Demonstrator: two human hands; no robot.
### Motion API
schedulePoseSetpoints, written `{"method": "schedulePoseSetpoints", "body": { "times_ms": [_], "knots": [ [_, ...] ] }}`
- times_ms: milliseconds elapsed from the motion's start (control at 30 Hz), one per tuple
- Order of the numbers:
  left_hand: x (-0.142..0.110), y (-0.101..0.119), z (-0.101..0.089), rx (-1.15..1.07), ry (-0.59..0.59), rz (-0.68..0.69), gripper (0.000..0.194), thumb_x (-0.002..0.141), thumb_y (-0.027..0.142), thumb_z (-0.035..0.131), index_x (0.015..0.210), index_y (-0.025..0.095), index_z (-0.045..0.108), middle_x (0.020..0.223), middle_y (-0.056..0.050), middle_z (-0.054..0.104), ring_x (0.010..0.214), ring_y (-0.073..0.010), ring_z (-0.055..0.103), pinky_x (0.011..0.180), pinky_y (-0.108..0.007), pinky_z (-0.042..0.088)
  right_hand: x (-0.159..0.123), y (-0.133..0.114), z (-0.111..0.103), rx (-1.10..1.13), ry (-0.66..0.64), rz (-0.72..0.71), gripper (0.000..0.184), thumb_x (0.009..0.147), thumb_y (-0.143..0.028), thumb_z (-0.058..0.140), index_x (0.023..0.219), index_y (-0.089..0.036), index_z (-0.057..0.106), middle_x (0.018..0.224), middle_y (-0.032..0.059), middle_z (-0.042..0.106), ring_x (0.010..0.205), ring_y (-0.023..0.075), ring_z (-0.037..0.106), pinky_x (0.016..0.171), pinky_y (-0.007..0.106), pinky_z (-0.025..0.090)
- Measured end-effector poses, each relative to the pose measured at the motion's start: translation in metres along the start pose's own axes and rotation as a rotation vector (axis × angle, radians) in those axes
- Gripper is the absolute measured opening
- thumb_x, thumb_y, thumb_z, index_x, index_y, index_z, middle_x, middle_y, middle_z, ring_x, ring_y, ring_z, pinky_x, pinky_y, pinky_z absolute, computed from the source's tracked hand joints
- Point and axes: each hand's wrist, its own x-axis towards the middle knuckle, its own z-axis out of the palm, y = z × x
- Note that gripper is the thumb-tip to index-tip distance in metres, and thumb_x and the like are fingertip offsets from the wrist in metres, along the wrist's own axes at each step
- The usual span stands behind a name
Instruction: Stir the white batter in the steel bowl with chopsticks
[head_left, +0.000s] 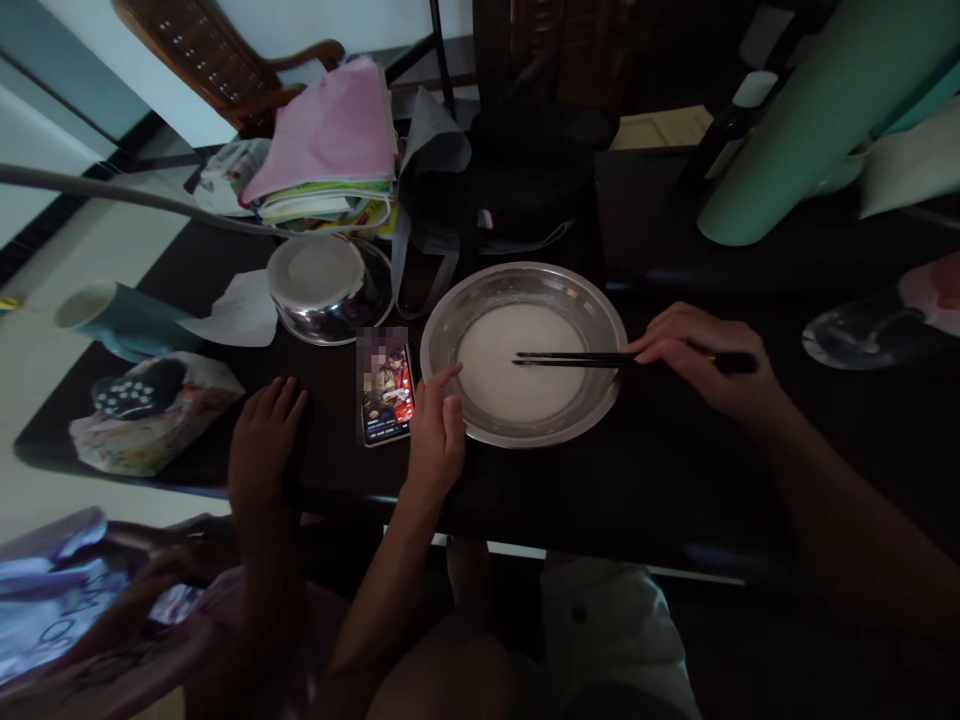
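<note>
A wide metal bowl (604, 400) stands on the dark table, holding a milky white mixture (525, 385). My left hand (435, 445) is closed at the bowl's left rim, thumb and index finger laid over the edge; its other fingers are partly hidden. From the right side, my right hand (705, 355) grips a pair of dark chopsticks (577, 359), held nearly level across the bowl. Their tips are over the white mixture; whether they touch it I cannot tell. Just left of my left hand lies a phone (387, 390) with its screen lit.
Another person's hand (266, 430) rests on the table at left. Behind the phone sits a shiny metal pot (326, 285), with a blue-green mug (124, 315) farther left. A dark bag (517, 190) lies behind the bowl; a tall green bottle (817, 130) and clear container (862, 320) are right.
</note>
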Motion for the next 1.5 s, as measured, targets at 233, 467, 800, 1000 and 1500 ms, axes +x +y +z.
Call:
{"method": "schedulePoseSetpoints", "body": {
  "times_ms": [233, 467, 800, 1000, 1500],
  "knots": [
    [0.0003, -0.0002, 0.0006, 0.004, 0.006, -0.009, 0.060, 0.109, 0.062, 0.030, 0.132, 0.020, 0.066, 0.123, -0.013, 0.074, 0.109, -0.0259, 0.069, 0.103, -0.045, 0.051, 0.0003, -0.0020, 0.0018, 0.034, -0.097, 0.005, 0.021, 0.101, -0.037, 0.066, 0.086, -0.034, 0.081, 0.088, 0.0004, 0.083, 0.084, 0.0238, 0.074, 0.075, 0.043, 0.060],
    [0.0003, -0.0010, 0.0006, 0.012, 0.008, -0.010, 0.060, 0.109, 0.061, 0.030, 0.132, 0.019, 0.066, 0.116, -0.013, 0.074, 0.106, -0.0255, 0.069, 0.100, -0.044, 0.052, -0.0013, 0.0002, -0.0013, 0.062, 0.058, 0.062, 0.032, 0.104, -0.035, 0.061, 0.078, -0.032, 0.079, 0.081, 0.0023, 0.078, 0.076, 0.0225, 0.072, 0.069, 0.041, 0.057],
    [0.0003, -0.0015, 0.0012, -0.005, 0.013, -0.012, 0.059, 0.109, 0.062, 0.031, 0.131, 0.020, 0.066, 0.120, -0.013, 0.074, 0.111, -0.0263, 0.069, 0.105, -0.045, 0.050, 0.0002, -0.0025, -0.0024, 0.051, 0.066, 0.066, 0.034, 0.103, -0.036, 0.061, 0.075, -0.030, 0.078, 0.079, 0.0058, 0.078, 0.076, 0.0223, 0.072, 0.070, 0.041, 0.056],
    [0.0007, -0.0011, 0.0005, -0.005, 0.009, -0.022, 0.061, 0.108, 0.064, 0.030, 0.132, 0.021, 0.066, 0.119, -0.013, 0.075, 0.111, -0.0260, 0.069, 0.103, -0.045, 0.051, 0.0015, -0.0035, 0.0014, -0.003, -0.081, 0.021, 0.018, 0.100, -0.037, 0.067, 0.087, -0.035, 0.080, 0.090, 0.0034, 0.083, 0.086, 0.0253, 0.073, 0.076, 0.044, 0.059],
    [0.0007, -0.0024, -0.0005, -0.014, 0.000, 0.019, 0.055, 0.110, 0.058, 0.032, 0.133, 0.019, 0.065, 0.125, -0.014, 0.074, 0.111, -0.0258, 0.069, 0.099, -0.044, 0.054, 0.0007, -0.0014, 0.0001, 0.045, 0.083, 0.074, 0.033, 0.103, -0.040, 0.063, 0.075, -0.030, 0.079, 0.082, 0.0062, 0.078, 0.079, 0.0233, 0.072, 0.072, 0.043, 0.058]
  ]
}}
